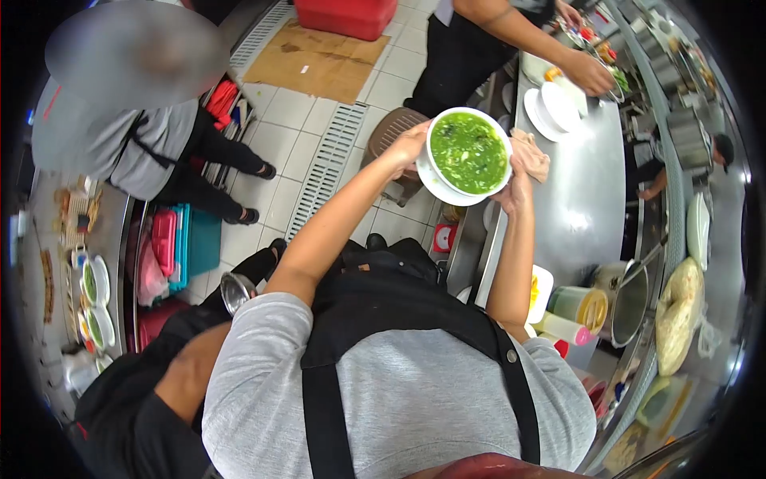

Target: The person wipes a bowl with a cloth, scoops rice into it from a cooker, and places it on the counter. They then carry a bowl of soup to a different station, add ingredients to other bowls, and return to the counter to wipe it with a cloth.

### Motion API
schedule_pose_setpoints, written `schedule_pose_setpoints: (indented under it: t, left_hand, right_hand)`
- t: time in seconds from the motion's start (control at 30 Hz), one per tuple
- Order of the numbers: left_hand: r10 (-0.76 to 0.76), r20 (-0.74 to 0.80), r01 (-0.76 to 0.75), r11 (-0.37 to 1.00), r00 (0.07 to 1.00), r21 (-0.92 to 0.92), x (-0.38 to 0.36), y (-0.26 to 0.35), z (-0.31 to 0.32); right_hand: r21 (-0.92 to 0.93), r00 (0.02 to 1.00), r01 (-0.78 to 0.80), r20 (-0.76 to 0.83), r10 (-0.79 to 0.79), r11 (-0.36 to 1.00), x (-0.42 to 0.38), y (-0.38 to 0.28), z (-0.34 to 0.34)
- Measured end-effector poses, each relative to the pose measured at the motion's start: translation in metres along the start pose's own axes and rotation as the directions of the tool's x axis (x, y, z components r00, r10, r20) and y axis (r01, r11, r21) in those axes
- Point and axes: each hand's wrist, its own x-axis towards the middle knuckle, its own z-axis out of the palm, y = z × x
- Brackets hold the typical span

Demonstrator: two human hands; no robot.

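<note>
A white bowl (430, 152) filled with green soup (469, 153) is held out in front of me, above the edge of the counter. Beneath it is a white plate (441, 190). My left hand (408, 147) is closed on the left side of the bowl and plate, its fingertips partly hidden underneath. On the other side, my right hand (516, 190) grips them at the lower right. A beige cloth (531, 157) is close to my right hand, at the counter's edge.
On the steel counter (581, 199) another white bowl (558, 106) stands near a co-worker's hand (589, 73). A brown stool (392, 130) is beyond my left hand. People stand left and behind-left, one near a metal bowl (236, 294). A large pot (626, 307) stands right.
</note>
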Motion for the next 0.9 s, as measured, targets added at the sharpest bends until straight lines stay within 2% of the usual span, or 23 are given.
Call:
schedule_pose_setpoints:
  t: [0.03,0.13,0.2,0.27,0.4,0.47,0.5,0.6,0.63,0.67,0.73,0.77,0.8,0.87,0.9]
  left_hand:
    - [0.015,-0.025,-0.015,1.000,1.000,-0.027,-0.009,0.001,-0.036]
    - [0.031,-0.157,-0.041,0.997,0.987,-0.062,-0.059,-0.003,-0.090]
    - [0.046,-0.214,-0.082,0.984,0.976,-0.160,-0.087,-0.019,-0.124]
    - [0.077,-0.284,-0.107,0.990,0.956,-0.091,-0.123,-0.029,-0.151]
    - [0.122,-0.489,-0.242,0.952,0.864,-0.189,-0.204,-0.065,-0.183]
    - [0.110,-0.589,-0.296,0.928,0.801,-0.229,-0.241,-0.093,-0.209]
    - [0.075,-0.683,-0.268,0.946,0.726,-0.181,-0.204,-0.040,-0.132]
    - [0.012,-0.804,-0.318,0.922,0.594,-0.222,-0.241,-0.042,-0.125]
    - [-0.026,-0.842,-0.329,0.913,0.539,-0.239,-0.251,-0.046,-0.124]
    - [-0.057,-0.873,-0.347,0.904,0.484,-0.251,-0.263,-0.047,-0.121]
    - [-0.085,-0.915,-0.404,0.878,0.396,-0.256,-0.299,-0.056,-0.124]
    - [-0.124,-0.931,-0.433,0.859,0.342,-0.273,-0.303,-0.062,-0.119]
    - [-0.126,-0.938,-0.453,0.850,0.323,-0.270,-0.323,-0.074,-0.125]
    - [-0.188,-0.956,-0.521,0.806,0.223,-0.280,-0.383,-0.103,-0.146]
    - [-0.179,-0.962,-0.519,0.813,0.207,-0.263,-0.403,-0.109,-0.147]
  right_hand:
    - [-0.073,0.999,-0.022,-0.030,0.020,0.997,0.005,0.006,0.038]
    - [-0.120,0.997,-0.050,0.052,0.057,0.992,0.002,0.027,0.104]
    - [-0.132,0.983,-0.078,0.154,0.098,0.988,0.007,0.047,0.136]
    - [-0.081,0.937,-0.090,0.330,0.112,0.993,-0.017,0.059,0.182]
    - [-0.220,0.856,-0.083,0.484,0.182,0.972,-0.044,0.095,0.251]
    - [-0.329,0.814,-0.095,0.517,0.264,0.939,-0.060,0.123,0.292]
    - [-0.318,0.745,-0.162,0.581,0.327,0.934,-0.019,0.054,0.250]
    - [-0.462,0.652,-0.201,0.596,0.470,0.864,-0.021,0.075,0.285]
    - [-0.565,0.673,-0.143,0.547,0.498,0.813,-0.036,0.073,0.302]
    - [-0.629,0.604,-0.107,0.574,0.553,0.770,-0.040,0.077,0.316]
    - [-0.687,0.494,-0.111,0.589,0.640,0.718,-0.051,0.110,0.348]
    - [-0.731,0.491,-0.067,0.568,0.660,0.679,-0.048,0.124,0.355]
    - [-0.758,0.472,-0.026,0.565,0.676,0.652,-0.067,0.139,0.373]
    - [-0.796,0.398,0.008,0.558,0.729,0.605,-0.123,0.182,0.412]
    - [-0.804,0.396,0.045,0.559,0.728,0.593,-0.140,0.198,0.421]
